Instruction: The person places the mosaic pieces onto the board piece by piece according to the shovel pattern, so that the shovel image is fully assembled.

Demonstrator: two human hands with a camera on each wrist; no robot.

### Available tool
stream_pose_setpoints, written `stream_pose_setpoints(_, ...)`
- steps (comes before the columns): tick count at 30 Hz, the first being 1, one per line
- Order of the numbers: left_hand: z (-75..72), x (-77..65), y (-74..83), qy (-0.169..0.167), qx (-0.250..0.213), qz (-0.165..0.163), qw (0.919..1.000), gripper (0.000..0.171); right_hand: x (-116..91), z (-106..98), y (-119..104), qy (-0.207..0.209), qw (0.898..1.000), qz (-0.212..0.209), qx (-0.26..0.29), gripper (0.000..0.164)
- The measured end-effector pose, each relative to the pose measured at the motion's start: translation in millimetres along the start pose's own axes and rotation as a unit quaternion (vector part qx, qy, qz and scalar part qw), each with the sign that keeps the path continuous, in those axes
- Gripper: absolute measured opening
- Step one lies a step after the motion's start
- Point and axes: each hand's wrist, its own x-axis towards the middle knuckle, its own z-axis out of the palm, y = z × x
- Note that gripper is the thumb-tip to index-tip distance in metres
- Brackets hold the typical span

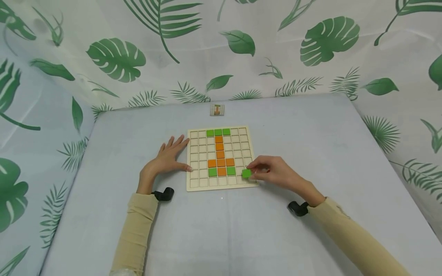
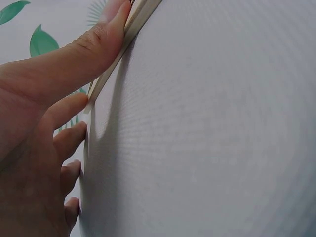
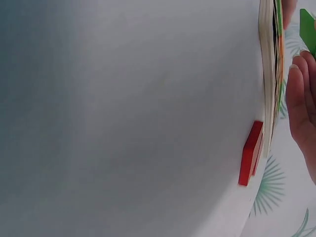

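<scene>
A cream board (image 1: 200, 184) with a square grid lies on the table, bearing orange tiles (image 1: 220, 154) in an upright column with a short crossbar. Green tiles (image 1: 218, 132) form a row at the column's top, and two more flank its base. My right hand (image 1: 276, 171) pinches a green tile (image 1: 246, 173) between thumb and fingers over the board's lower right cells; the right wrist view shows this tile (image 3: 307, 30) raised above the board. With spread fingers, my left hand (image 1: 169, 155) rests at the board's left edge, the thumb (image 2: 94, 47) on its rim.
A small card (image 1: 217, 110) with a gridded orange and green picture lies behind the board. Red blocks (image 3: 251, 153) sit on the table beside the board in the right wrist view. Leaf-printed cloth (image 1: 207, 50) hangs behind the grey-white table (image 1: 228, 230).
</scene>
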Motion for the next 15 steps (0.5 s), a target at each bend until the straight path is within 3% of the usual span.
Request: stream_pose_setpoints(15,1.2,2.9,-4.0,0.001,0.007,-0.005,1.0,0.11,16,15,-18,-0.029,0.999,-0.04,-0.013,0.025)
